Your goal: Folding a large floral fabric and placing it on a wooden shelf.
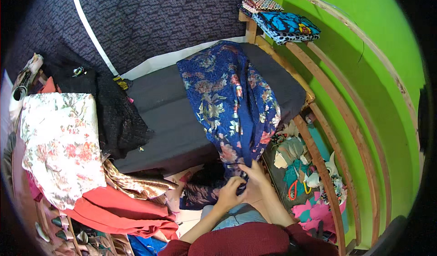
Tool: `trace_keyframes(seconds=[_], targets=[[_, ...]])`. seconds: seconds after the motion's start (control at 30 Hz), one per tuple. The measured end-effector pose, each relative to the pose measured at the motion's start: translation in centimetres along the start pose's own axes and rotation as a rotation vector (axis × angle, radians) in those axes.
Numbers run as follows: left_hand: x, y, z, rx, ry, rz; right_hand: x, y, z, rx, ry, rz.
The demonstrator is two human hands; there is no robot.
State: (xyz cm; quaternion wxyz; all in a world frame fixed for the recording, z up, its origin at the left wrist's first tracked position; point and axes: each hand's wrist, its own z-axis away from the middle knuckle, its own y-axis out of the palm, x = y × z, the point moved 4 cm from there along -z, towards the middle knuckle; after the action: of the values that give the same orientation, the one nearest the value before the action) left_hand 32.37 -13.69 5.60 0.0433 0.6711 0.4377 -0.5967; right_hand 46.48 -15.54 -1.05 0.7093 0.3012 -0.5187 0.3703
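A long piece of dark blue floral fabric (227, 96) lies over the dark-covered table (159, 115) and hangs off its near edge towards me. My left hand (231, 193) is closed at the fabric's near end, its fingers bent in a pinch. Just beyond it on the right, my right hand (255, 174) grips the gathered cloth between thumb and fingers. Below and left of the hands, more of the dark floral cloth hangs near my lap. What exactly lies between the left fingertips is too small to make out.
White floral cloth (63, 142), black lacy cloth (118, 115) and red cloth (118, 210) are draped at the left. Wooden slats (346, 106) run along the right. Folded patterned fabrics (291, 26) rest on them. Orange-handled scissors (292, 190) lie among scraps at the lower right.
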Motion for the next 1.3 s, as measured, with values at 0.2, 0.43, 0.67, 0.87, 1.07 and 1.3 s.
trace_keyframes(seconds=[0.2,0.43,0.67,0.87,1.07,1.3], targets=[[9.4,-1.8,-4.1,-0.661,-0.209,0.047,1.6,-4.0,-0.3,0.305,-0.084,-0.174],[7.8,0.0,-8.7,-0.365,-0.33,0.477,5.5,-9.1,-0.3,0.255,-0.083,-0.135],[7.1,-2.4,-8.6,-0.47,-0.446,0.645,10.5,-13.4,-1.0,0.165,-0.256,-0.122],[12.2,-0.9,-8.0,-0.486,-0.536,0.496,0.5,-16.0,-5.3,-0.187,-0.197,-0.192],[11.9,-0.8,-7.9,-0.412,-0.363,0.293,0.9,-13.7,-6.2,-0.302,-0.365,-0.176],[13.6,-2.0,-6.0,-0.405,-0.34,0.148,5.1,-13.6,-7.3,-0.253,-0.446,0.122]])
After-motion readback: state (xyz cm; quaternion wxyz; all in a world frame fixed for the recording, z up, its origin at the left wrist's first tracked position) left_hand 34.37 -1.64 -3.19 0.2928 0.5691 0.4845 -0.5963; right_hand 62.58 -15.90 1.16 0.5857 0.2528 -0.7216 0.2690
